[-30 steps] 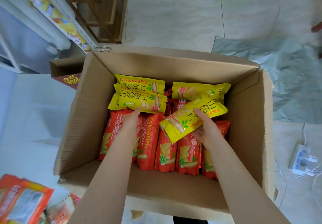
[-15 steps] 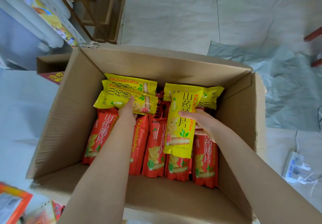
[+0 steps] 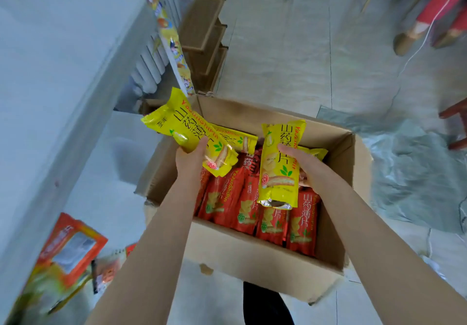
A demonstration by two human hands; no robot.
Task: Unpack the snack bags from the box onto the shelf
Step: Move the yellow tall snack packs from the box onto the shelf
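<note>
Gripping tilted bag [image 3: 182,127] in left hand [image 3: 190,160], upright bag [image 3: 276,170] in right hand [image 3: 308,168], red bags [image 3: 227,198] in box [image 3: 252,256] below

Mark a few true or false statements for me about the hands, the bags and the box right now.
1. Each hand holds a yellow bag. True: the left hand grips the tilted yellow bag, the right hand the upright yellow bag.
2. The box is empty. False: the box holds a row of red bags.
3. The upright yellow bag lies flat on the red bags. False: it is held on end above them.
4. The tilted yellow bag is near the box's far left corner. True.
5. Only red bags are in the box. False: loose yellow bags lie at its far end.
</note>
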